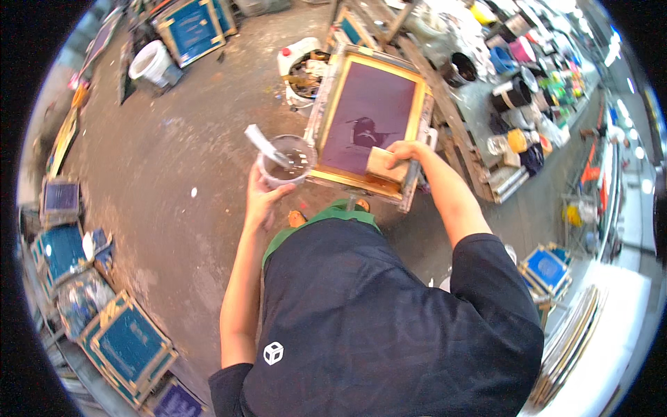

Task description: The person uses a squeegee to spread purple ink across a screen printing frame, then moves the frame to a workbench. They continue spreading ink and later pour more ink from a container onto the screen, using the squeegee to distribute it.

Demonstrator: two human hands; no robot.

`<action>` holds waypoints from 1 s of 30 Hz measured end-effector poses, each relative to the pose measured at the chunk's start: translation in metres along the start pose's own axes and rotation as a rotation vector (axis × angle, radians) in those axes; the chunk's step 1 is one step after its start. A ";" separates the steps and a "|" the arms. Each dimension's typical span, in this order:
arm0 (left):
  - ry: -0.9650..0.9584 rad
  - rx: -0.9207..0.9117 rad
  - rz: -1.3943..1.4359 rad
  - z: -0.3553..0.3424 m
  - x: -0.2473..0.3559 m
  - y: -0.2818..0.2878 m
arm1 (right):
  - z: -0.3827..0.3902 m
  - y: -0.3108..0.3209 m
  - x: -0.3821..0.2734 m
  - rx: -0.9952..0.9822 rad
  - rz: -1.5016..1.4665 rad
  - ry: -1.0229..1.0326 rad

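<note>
two hands busy, left hand (262, 201) grips cup (285, 163) w/ stirrer (264, 144), right hand (405, 150) grips squeegee (386, 165)

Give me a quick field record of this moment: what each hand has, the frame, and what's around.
left hand: holds a clear plastic cup with a white stirrer in it
right hand: presses a wooden squeegee block on the screen
screen frame: wood-edged, purple mesh, tilted up
floor: stained concrete
nearby: blue screen frames at left, white bucket
</note>
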State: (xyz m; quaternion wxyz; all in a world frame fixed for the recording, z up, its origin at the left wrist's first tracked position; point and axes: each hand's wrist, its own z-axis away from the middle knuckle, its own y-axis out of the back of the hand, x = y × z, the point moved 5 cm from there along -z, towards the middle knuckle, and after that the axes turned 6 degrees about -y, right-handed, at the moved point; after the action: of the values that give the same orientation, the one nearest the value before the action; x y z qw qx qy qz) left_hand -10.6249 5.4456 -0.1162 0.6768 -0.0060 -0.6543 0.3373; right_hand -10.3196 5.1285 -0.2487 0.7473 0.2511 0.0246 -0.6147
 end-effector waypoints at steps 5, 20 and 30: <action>0.111 -0.021 -0.031 -0.001 -0.053 0.005 | 0.067 0.024 -0.071 -0.068 -0.643 0.287; 0.003 -0.042 0.134 -0.081 0.027 -0.131 | 0.259 -0.005 -0.185 1.322 -0.412 0.852; -0.142 0.063 0.241 -0.075 0.060 -0.117 | 0.279 0.008 -0.197 1.362 -0.005 0.820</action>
State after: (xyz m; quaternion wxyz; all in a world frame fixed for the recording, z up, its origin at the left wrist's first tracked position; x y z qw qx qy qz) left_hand -10.5110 5.4153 -0.0214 0.5832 -0.0395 -0.6842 0.4361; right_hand -10.4361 5.1946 0.0655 0.3596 0.8592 -0.0828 -0.3546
